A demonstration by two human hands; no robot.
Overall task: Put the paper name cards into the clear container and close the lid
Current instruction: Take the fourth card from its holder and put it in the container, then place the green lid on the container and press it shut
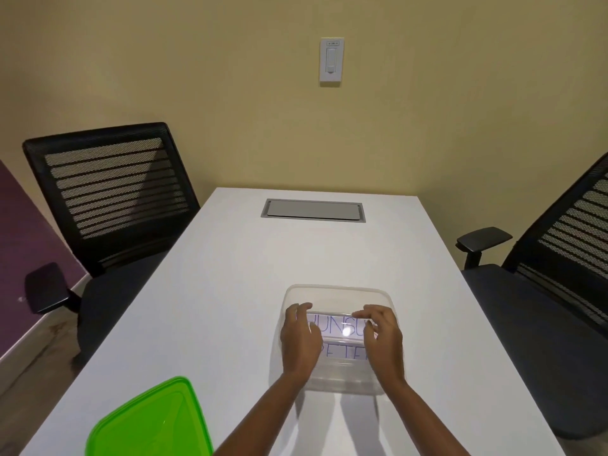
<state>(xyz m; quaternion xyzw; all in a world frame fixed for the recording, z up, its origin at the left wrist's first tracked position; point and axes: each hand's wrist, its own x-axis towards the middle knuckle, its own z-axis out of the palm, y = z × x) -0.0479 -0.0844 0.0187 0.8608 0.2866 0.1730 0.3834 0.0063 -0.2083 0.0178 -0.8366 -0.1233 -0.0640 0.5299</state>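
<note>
A clear plastic container [339, 292] stands open on the white table [230, 291], near its front. Inside it, a white paper name card [339, 329] with blue letters stands upright, and a second name card [345, 353] shows just in front of it. My left hand [301, 340] pinches the upper card's left end and my right hand [383, 340] pinches its right end, both reaching into the container. The green lid [148, 422] lies flat on the table at the front left, apart from the container.
A grey cable hatch [312, 210] is set into the table's far end. Black mesh office chairs stand at the left [108, 192] and the right [559, 258] of the table. A wall switch [331, 59] is on the yellow wall behind.
</note>
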